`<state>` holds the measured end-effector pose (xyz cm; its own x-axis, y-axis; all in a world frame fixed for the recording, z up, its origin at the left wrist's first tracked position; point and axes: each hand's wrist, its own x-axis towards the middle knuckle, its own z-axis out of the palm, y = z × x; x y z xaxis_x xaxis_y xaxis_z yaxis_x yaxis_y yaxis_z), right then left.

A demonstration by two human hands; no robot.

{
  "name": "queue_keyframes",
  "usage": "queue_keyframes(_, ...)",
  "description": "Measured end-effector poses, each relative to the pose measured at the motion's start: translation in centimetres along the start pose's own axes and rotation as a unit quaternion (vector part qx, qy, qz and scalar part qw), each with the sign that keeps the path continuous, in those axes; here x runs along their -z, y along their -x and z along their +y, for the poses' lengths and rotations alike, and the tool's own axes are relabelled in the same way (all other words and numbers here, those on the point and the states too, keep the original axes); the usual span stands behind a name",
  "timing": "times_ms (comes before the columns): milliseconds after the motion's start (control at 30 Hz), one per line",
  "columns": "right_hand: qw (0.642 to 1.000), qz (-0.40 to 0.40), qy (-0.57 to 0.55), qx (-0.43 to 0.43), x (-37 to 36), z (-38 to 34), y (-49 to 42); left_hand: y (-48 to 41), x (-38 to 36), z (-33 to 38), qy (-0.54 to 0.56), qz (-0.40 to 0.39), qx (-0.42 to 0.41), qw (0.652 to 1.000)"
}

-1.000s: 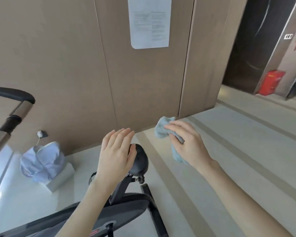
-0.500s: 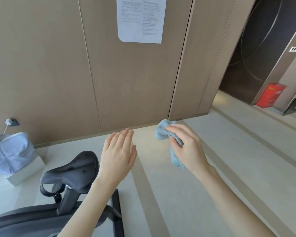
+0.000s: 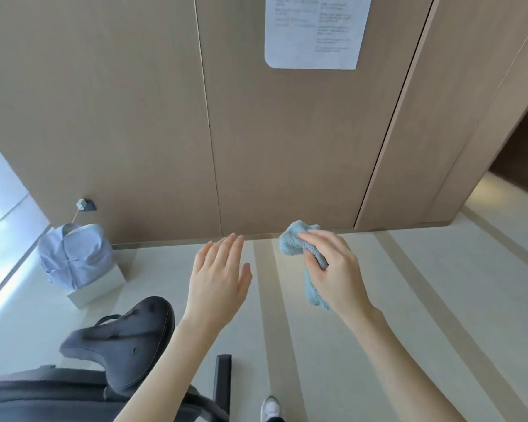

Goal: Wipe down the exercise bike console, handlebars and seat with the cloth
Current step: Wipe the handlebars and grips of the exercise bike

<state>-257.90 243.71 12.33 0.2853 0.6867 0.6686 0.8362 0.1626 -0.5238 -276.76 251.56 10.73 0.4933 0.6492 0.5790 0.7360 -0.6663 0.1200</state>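
blue cloth (image 3: 296,243) bunched in right hand (image 3: 333,275), thumb and fingers pinching it, apart from the black seat (image 3: 125,339). i note left hand (image 3: 217,284) flat, fingers straight, holding nothing, just right of the seat.

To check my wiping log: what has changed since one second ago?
The view swung, so the handlebar is out of the picture. The left hand, earlier in front of the seat, now hovers open to its right, touching nothing. Unchanged: the right hand grips the blue cloth in the air, wiping nothing.
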Motion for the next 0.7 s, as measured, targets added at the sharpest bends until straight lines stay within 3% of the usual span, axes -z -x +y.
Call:
queue_keyframes(367, 0.992, -0.061, -0.056, 0.091, -11.1, 9.8, -21.5, -18.5, -9.4, -7.5, -0.029, 0.072, 0.064, 0.995)
queue_keyframes(700, 0.965, -0.124, -0.16, 0.165, -27.3, 13.4, -35.1, -25.6, -14.7, -17.9, -0.117, 0.05, 0.186, 0.974)
